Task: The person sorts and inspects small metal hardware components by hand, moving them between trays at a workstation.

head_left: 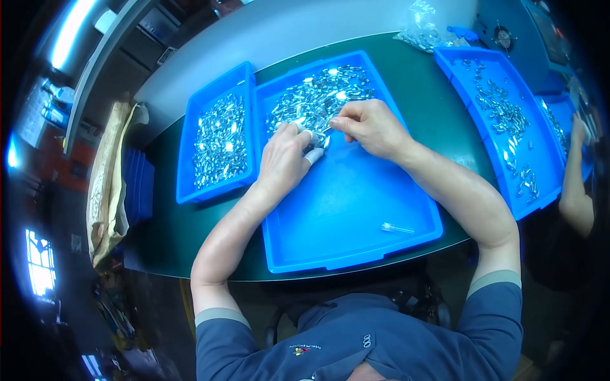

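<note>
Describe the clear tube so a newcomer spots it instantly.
On the green table, find the central blue tray. Its near right corner holds a small clear tube, wider at its left end. Unlike the heaped shiny metal pieces, it lies alone and see-through.

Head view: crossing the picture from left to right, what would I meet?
Crumpled brown paper-like sack, blue plastic tray filled with small shiny pieces, left hand, right hand, long blue plastic tray with scattered shiny pieces.

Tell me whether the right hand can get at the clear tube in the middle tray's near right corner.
Probably yes: the clear tube lies uncovered in the blue tray, with only bare floor between, though the right hand looks busy near the metal pieces.
</note>
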### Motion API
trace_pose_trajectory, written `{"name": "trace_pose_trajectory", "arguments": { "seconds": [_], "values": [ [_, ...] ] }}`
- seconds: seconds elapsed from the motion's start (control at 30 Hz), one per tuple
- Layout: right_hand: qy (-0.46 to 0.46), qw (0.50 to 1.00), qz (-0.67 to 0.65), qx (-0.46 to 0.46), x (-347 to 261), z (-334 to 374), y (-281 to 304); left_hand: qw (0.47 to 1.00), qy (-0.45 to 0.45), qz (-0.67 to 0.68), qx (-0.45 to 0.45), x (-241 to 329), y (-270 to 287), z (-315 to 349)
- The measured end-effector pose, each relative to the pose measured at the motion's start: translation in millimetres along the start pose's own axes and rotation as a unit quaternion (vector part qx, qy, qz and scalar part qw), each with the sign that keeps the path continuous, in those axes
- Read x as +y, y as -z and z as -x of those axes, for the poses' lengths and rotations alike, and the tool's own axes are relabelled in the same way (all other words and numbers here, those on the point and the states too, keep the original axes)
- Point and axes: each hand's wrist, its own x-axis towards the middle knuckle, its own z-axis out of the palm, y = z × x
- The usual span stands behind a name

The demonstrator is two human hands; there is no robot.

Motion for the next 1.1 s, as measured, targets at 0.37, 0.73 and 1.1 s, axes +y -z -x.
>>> {"name": "trace_pose_trajectory", "arguments": {
  "seconds": [0.37, 0.73, 1.1],
  "values": [
    [-0.018, 0.999, 0.023, -0.037, -2, 0, 3, 0.979, 0.046, 0.194, 0.053, -5, -3, 4],
    [-0.010, 0.999, -0.007, -0.032, -4, 1, 2, 0.975, 0.025, 0.211, 0.071, -6, -2, 5],
    [-0.019, 0.999, -0.011, -0.044, -5, 1, -1, 0.979, -0.008, 0.188, 0.075, -5, 5, 9]
  ]
}}
